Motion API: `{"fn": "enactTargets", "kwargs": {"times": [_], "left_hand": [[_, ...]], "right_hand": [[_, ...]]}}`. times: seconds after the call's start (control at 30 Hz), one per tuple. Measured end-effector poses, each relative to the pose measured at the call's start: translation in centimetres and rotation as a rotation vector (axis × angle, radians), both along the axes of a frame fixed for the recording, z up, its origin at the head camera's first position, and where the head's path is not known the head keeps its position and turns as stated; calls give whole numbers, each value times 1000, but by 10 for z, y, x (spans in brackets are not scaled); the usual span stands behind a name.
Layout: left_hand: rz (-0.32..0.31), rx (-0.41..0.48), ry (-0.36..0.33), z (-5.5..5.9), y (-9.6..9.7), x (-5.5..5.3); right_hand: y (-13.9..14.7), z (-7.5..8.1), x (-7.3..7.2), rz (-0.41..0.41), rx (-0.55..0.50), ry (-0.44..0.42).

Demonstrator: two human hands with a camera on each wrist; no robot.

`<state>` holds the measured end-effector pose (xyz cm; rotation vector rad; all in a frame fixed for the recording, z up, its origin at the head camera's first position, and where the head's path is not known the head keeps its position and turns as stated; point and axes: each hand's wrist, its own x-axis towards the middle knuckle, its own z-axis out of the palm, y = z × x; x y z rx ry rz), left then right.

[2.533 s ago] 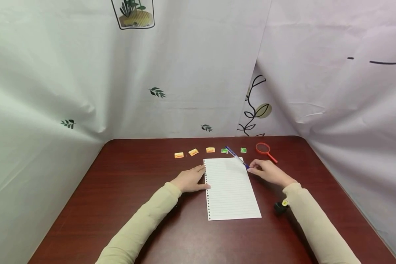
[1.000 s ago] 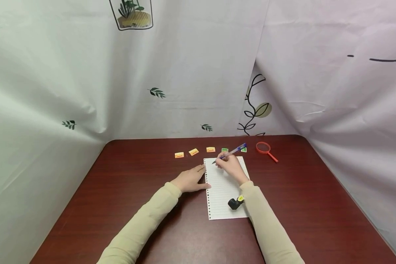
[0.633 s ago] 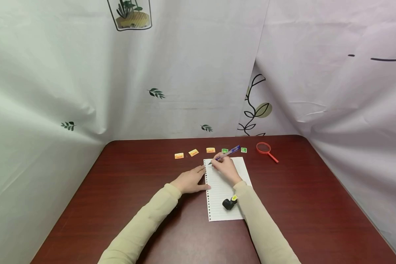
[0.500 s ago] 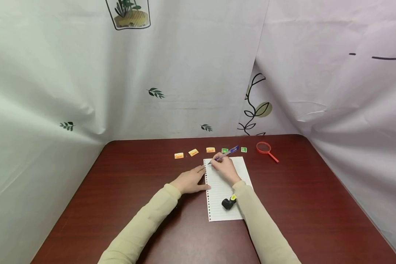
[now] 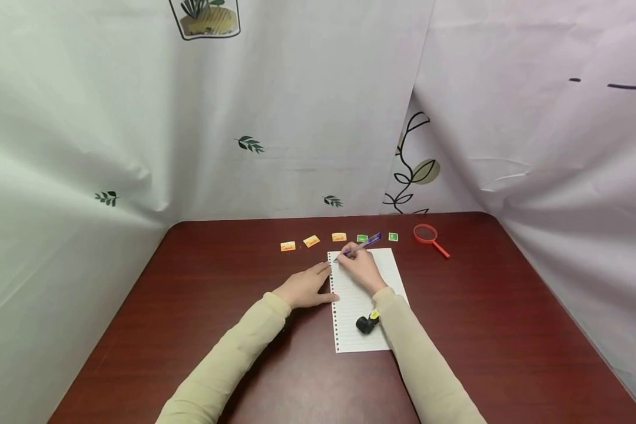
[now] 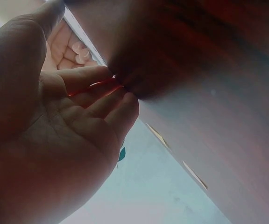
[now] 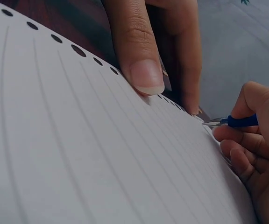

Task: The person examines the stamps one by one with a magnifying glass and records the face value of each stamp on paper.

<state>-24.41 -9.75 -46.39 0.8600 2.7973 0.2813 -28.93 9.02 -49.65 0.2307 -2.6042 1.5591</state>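
Note:
A sheet of lined paper (image 5: 352, 321) with punched holes down its left side lies on the dark red table. My left hand (image 5: 304, 288) rests at that holed edge, its fingers extended and its thumb on the paper, as the right wrist view also shows. In my right hand (image 5: 363, 271) a blue pen (image 5: 371, 239) is pinched, slanting up to the right. Its metal tip (image 7: 214, 122) is right at the paper's upper left part. The left wrist view shows the palm of my left hand (image 6: 55, 126), with its fingertips at the table surface.
Along the back of the table lie orange stamp-like pieces (image 5: 288, 246) and two green ones (image 5: 393, 237). A red magnifying glass (image 5: 426, 234) lies to their right. A black camera (image 5: 367, 324) is strapped to my right wrist, over the paper. A white cloth backdrop (image 5: 318, 106) surrounds the table.
My right hand picked up the pen from the paper's upper right, turned it into a writing hold and brought it left to the holed side. My left hand has stayed put.

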Motion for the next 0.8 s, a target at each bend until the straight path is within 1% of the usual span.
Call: {"fn": "enactTargets", "kwargs": {"times": [0.13, 0.3, 0.57, 0.8], "left_hand": [[1, -1, 4, -1, 0, -1], [0, 6, 7, 0, 0, -1], [6, -3, 4, 0, 1, -1], [10, -5, 5, -1, 2, -1]], "right_hand": [[1, -1, -1, 15, -8, 2], [1, -1, -1, 43, -20, -11], [0, 1, 0, 1, -19, -9], [0, 1, 1, 14, -6, 8]]}}
